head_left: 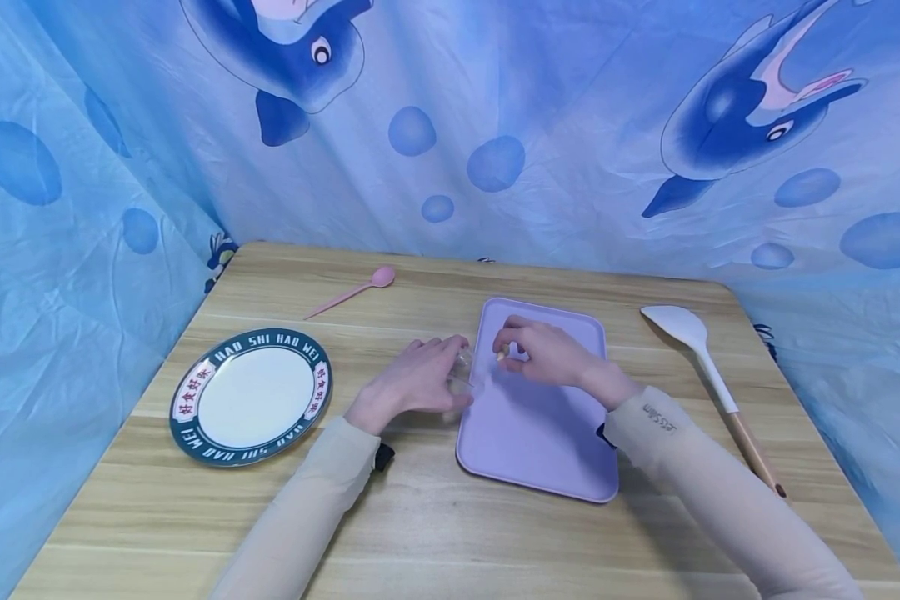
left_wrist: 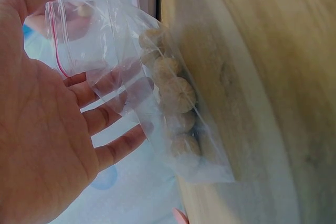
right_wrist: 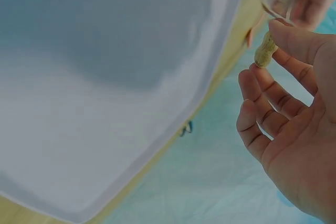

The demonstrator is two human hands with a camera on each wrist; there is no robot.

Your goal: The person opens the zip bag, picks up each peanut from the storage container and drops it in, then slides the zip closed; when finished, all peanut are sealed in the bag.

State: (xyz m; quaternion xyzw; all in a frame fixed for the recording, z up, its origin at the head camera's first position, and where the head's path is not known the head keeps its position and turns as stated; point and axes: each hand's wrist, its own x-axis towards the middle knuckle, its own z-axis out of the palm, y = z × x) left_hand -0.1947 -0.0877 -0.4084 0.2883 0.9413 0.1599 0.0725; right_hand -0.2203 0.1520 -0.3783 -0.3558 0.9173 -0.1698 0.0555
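My left hand [head_left: 427, 375] holds a clear zip bag [left_wrist: 118, 59] near its red-lined mouth, thumb on one side and fingers on the other, just left of the lilac tray [head_left: 532, 446]. Several round tan lumps [left_wrist: 178, 95] lie in the bottom of the bag, by the wooden tabletop; their kind is hard to tell through the plastic. Over the tray's upper left part, my right hand [head_left: 543, 354] pinches a peanut in its shell [right_wrist: 265, 51] between thumb and fingertips. The bag is mostly hidden behind the left hand in the head view.
On the left of the table [head_left: 435, 533] lies a white plate [head_left: 255, 396] with a dark green lettered rim. A pink spoon [head_left: 382, 277] lies behind it. To the tray's right is a white spatula [head_left: 682, 327] with a wooden handle. A blue dolphin-print curtain [head_left: 570, 217] surrounds the table's back and sides.
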